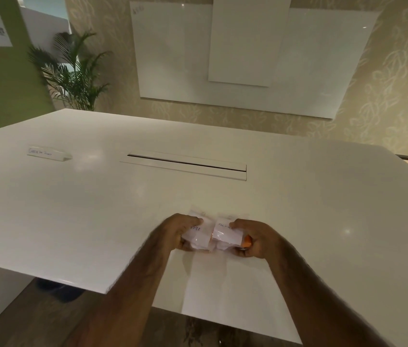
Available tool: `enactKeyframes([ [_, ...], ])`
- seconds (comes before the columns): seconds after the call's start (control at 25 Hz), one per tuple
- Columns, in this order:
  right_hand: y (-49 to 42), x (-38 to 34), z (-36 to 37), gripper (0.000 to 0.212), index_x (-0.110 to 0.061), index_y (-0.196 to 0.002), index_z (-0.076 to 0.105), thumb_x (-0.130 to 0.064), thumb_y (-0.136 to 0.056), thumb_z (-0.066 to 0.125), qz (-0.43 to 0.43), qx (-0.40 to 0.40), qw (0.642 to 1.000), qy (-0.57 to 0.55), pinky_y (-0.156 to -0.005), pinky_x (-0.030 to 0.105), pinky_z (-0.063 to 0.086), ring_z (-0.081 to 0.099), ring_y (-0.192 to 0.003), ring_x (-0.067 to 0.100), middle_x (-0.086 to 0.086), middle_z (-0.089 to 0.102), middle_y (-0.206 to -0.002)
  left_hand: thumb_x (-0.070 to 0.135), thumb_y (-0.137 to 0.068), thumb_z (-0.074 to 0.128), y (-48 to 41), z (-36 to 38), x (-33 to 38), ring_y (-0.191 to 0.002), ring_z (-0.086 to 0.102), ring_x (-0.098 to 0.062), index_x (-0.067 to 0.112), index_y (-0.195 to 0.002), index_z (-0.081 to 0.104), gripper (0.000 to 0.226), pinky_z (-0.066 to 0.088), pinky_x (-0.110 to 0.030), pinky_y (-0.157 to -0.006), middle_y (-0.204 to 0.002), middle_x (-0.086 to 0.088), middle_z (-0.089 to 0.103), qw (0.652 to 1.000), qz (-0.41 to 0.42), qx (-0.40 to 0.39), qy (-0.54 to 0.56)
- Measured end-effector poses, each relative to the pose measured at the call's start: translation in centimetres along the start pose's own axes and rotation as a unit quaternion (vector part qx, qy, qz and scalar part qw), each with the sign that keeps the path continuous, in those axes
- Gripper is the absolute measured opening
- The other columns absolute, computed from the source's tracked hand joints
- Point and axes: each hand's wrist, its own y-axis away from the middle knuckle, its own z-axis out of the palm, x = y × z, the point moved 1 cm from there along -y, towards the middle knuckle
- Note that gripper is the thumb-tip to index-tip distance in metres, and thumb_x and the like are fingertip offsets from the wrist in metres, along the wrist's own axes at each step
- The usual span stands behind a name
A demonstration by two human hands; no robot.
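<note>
**Two thin plastic packets, one per grip, low over the worktop**

The name card (47,153) sat far left, well apart and out of the way. The left grip (179,231) was curled round the left packet (199,235), thumb on top and fingers under. The right packet (225,232) touched it in the middle. The right grip (256,240) was closed round that packet's outer end, where something orange (247,241) showed through. Both packets were near the front edge of the worktop (98,209); I couldn't tell if they rested on it.

Judgement: light, soft, crinkly film, probably slippery, and the paper labels would crease. Contents likely shifted inside. Better to hold the bulk of each packet than the loose film, with a gentle squeeze only.
</note>
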Motion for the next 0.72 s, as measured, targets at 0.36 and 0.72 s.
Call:
enactKeyframes([
  [0.36, 0.1, 0.3, -0.4, 0.032, -0.006, -0.107, 0.067, -0.007, -0.077, 0.079, -0.022, 0.027, 0.999, 0.035, -0.066, 0.045, 0.060, 0.066, -0.098, 0.038, 0.022, 0.067, -0.110, 0.017, -0.091, 0.070, 0.3, -0.2, 0.3, -0.089, 0.070, -0.034, 0.007, -0.104, 0.067, 0.017, 0.063, -0.045, -0.064, -0.105, -0.015, 0.067, 0.982, 0.019, -0.042, 0.186],
  [0.72, 0.0, -0.5, 0.1, 0.059, -0.014, -0.115, 0.069, -0.066, -0.091, 0.055, -0.046, -0.043, 0.996, 0.056, -0.077, 0.053, 0.059, 0.071, -0.095, 0.038, 0.016, 0.074, -0.110, 0.042, -0.094, 0.059, 1.2, 4.0, 1.3, -0.093, 0.064, -0.029, 0.023, -0.098, 0.068, 0.021, 0.051, -0.041, -0.086, -0.104, -0.004, 0.068, 0.999, -0.003, -0.004, 0.033],
])
